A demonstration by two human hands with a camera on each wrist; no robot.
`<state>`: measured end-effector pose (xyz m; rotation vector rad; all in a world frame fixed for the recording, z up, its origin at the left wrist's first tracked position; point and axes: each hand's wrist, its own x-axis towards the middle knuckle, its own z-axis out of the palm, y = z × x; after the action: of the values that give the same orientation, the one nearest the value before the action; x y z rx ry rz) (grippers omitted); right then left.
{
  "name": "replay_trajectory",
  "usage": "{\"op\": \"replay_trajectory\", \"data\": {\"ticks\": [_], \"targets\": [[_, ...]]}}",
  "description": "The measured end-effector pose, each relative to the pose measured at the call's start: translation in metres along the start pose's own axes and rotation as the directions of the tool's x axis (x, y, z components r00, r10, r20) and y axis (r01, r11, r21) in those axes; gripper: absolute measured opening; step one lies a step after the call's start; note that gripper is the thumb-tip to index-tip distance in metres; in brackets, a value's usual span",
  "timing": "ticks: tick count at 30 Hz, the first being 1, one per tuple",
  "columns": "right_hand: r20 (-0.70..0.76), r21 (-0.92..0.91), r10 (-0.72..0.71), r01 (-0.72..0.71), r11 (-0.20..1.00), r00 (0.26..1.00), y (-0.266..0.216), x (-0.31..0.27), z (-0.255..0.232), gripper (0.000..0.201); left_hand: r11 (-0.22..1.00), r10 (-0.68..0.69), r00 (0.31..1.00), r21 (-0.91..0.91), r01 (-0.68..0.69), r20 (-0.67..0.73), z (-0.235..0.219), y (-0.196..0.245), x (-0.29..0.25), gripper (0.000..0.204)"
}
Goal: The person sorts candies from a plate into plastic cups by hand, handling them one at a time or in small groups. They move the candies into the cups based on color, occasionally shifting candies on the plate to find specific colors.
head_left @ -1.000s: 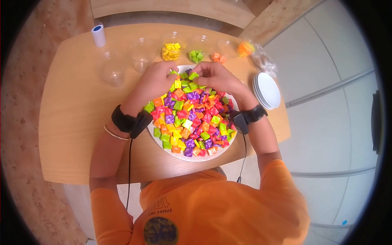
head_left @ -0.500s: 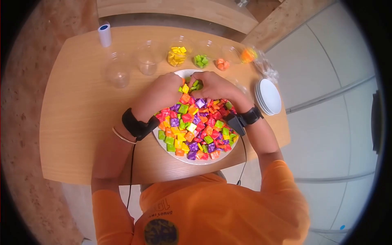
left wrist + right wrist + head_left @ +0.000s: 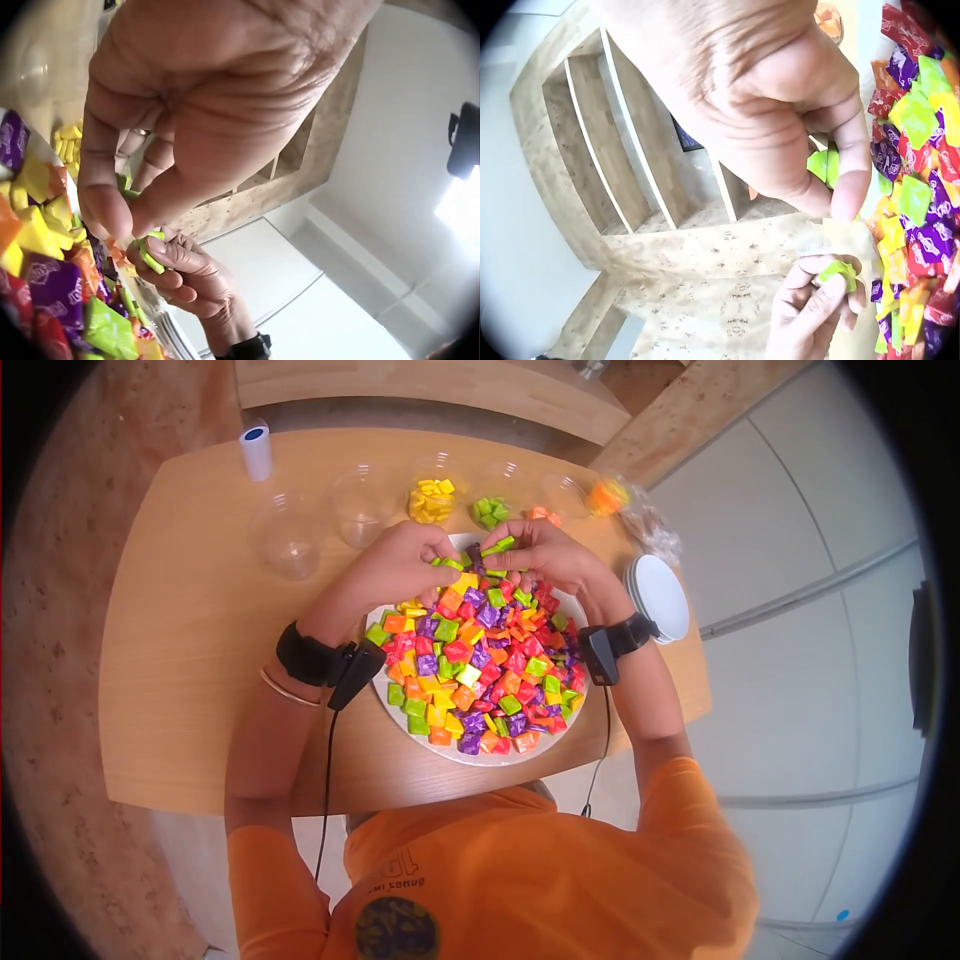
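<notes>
A white plate (image 3: 440, 757) is heaped with small wrapped candies (image 3: 470, 660) in red, orange, yellow, green and purple. Over its far edge, my left hand (image 3: 400, 565) pinches a green candy (image 3: 838, 276) between thumb and fingers. Opposite it, my right hand (image 3: 555, 555) holds green candies (image 3: 825, 166) in its fingertips, one showing in the left wrist view as a green candy (image 3: 152, 255). Both hands are close together above the heap. Beyond them stand clear cups: one with yellow candies (image 3: 432, 502), one with green candies (image 3: 490, 512), and orange candies (image 3: 543, 514) partly behind the right hand.
Two clear cups, a nearer cup (image 3: 290, 550) and a farther cup (image 3: 362, 510), stand on the left. A white roll (image 3: 256, 455) is at the back left. Stacked white discs (image 3: 660, 600) and a crumpled plastic bag (image 3: 655, 535) lie at the right table edge.
Both hands reached down into the green candies at the plate's far edge, then lifted slightly. Green candies now show raised in the fingers of each hand.
</notes>
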<state>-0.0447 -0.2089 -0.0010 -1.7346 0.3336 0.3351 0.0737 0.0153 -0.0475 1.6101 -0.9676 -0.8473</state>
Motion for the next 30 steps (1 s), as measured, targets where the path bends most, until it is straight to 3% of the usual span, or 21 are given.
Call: {"op": "replay_trajectory", "data": {"ticks": [1, 5, 7, 10, 14, 17, 18, 19, 23, 25, 27, 29, 30], "targets": [[0.002, -0.002, -0.003, 0.003, 1.000, 1.000, 0.000, 0.000, 0.002, 0.026, 0.994, -0.016, 0.999, -0.103, 0.019, 0.031, 0.000, 0.002, 0.000, 0.017], [0.065, -0.045, -0.042, 0.045, 0.998, 0.997, -0.002, -0.002, 0.003, 0.026, 0.996, -0.027, 1.000, -0.081, 0.026, -0.004, -0.006, 0.010, -0.003, 0.019], [-0.070, -0.193, -0.094, 0.079, 0.978, 0.993, -0.016, -0.009, -0.005, 0.026, 0.972, 0.057, 0.995, -0.225, -0.074, -0.084, -0.004, 0.012, -0.004, 0.024], [-0.182, -0.274, -0.181, 0.128, 0.953, 0.966, -0.038, 0.004, -0.042, 0.025, 0.928, 0.025, 0.987, -0.364, -0.082, -0.158, 0.005, 0.023, 0.000, 0.024], [-0.253, -0.444, -0.206, 0.076, 0.893, 0.945, -0.069, 0.020, -0.062, 0.031, 0.909, 0.012, 0.992, -0.413, -0.062, -0.124, 0.010, 0.041, 0.034, 0.027], [-0.270, -0.523, -0.233, 0.061, 0.850, 0.934, -0.073, 0.023, -0.066, 0.036, 0.944, 0.095, 0.987, -0.302, -0.130, -0.127, 0.005, 0.056, 0.092, 0.029], [-0.311, -0.564, -0.300, 0.079, 0.822, 0.902, -0.067, 0.024, -0.070, 0.038, 0.979, 0.083, 0.984, -0.169, -0.110, -0.158, 0.005, 0.065, 0.106, 0.031], [-0.350, -0.605, -0.367, 0.092, 0.791, 0.862, -0.066, 0.021, -0.069, 0.041, 0.996, 0.077, 0.979, -0.034, -0.084, -0.188, 0.005, 0.072, 0.113, 0.034], [-0.359, -0.554, -0.350, 0.104, 0.826, 0.865, -0.041, -0.016, -0.058, 0.035, 0.993, 0.070, 0.988, 0.103, -0.055, -0.140, 0.005, 0.080, 0.122, 0.041], [-0.306, -0.518, -0.249, 0.059, 0.854, 0.919, -0.028, -0.036, -0.048, 0.031, 0.859, 0.410, 0.866, 0.440, -0.261, -0.287, -0.001, 0.065, 0.105, 0.040], [-0.294, -0.494, -0.196, 0.027, 0.869, 0.936, -0.011, -0.052, -0.040, 0.028, 0.800, 0.440, 0.876, 0.529, -0.283, -0.197, -0.009, 0.067, 0.059, 0.046], [-0.214, -0.513, -0.169, 0.036, 0.858, 0.962, 0.002, -0.060, -0.034, 0.027, 0.838, 0.214, 0.968, 0.534, -0.115, -0.127, -0.007, 0.086, 0.006, 0.047], [-0.213, -0.552, -0.160, 0.016, 0.834, 0.964, 0.004, -0.063, -0.028, 0.028, 0.839, 0.209, 0.970, 0.533, -0.111, -0.127, -0.007, 0.077, -0.005, 0.047]]}}
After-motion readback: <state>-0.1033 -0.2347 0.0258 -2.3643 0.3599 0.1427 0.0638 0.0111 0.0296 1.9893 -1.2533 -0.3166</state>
